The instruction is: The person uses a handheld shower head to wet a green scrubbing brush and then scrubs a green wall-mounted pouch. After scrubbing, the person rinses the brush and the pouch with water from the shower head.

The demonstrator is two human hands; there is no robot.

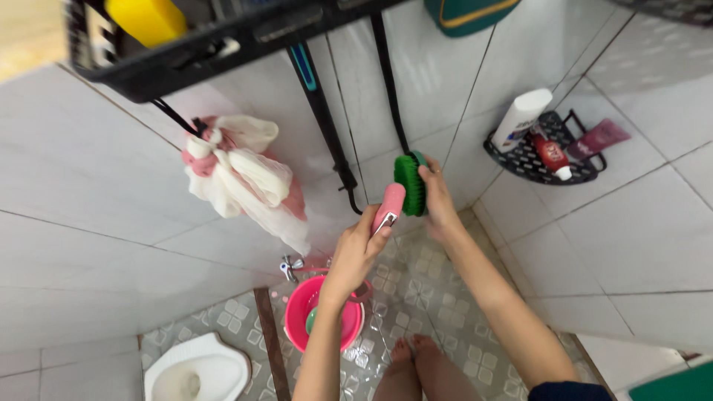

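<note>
My right hand (437,194) grips a round green scrub brush (408,182), held up in front of the white tiled wall. My left hand (358,249) holds a pink handled tool (388,209) with a metal part, its upper end touching the brush. Both arms reach out over a pink bucket (324,321) on the floor below, which has a green scoop inside. My bare feet (416,364) stand next to the bucket.
A black wall rack (186,56) with a yellow item hangs at top left, a pink-and-white mesh sponge (241,178) beneath it. A black corner shelf (542,160) holds bottles and tubes. A tap (291,266) sits above the bucket; a white squat toilet (197,369) lies at bottom left.
</note>
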